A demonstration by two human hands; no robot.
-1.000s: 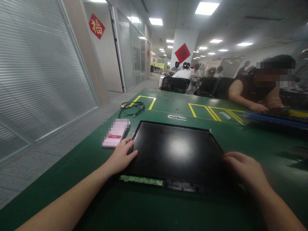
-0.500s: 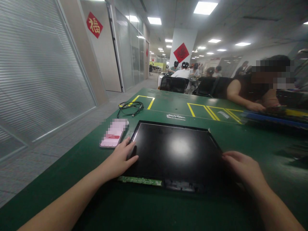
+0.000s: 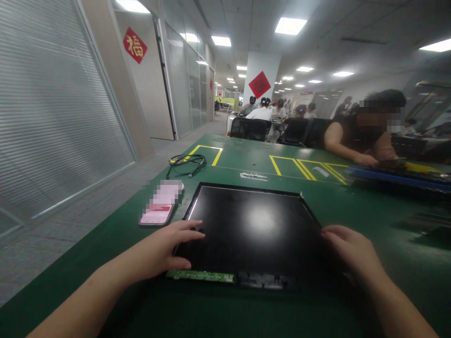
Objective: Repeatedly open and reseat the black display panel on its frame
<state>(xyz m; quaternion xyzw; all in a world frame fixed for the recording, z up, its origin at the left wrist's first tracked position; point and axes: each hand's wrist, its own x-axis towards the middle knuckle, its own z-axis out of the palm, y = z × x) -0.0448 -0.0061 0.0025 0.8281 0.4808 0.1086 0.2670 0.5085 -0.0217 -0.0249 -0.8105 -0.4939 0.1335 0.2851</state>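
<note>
A black flat display panel (image 3: 252,230) lies face up on the green table (image 3: 225,155), with a green circuit strip (image 3: 200,276) along its near edge. My left hand (image 3: 165,246) rests on the panel's near left corner, fingers stretched over the glass and thumb by the circuit strip. My right hand (image 3: 348,251) lies against the panel's right edge, fingers curled along it; whether they grip under the edge is hidden.
A phone (image 3: 158,209) lies left of the panel, and a coiled black cable (image 3: 186,164) sits farther back. Yellow tape outlines (image 3: 299,166) mark the table. A seated person (image 3: 366,136) works at the far right over a blue-edged item (image 3: 398,176). Black chairs (image 3: 255,129) stand behind.
My left hand has slid from the panel's left edge toward its near left corner, fingers now reaching across the glass. The view has shifted slightly right; the right hand has hardly moved.
</note>
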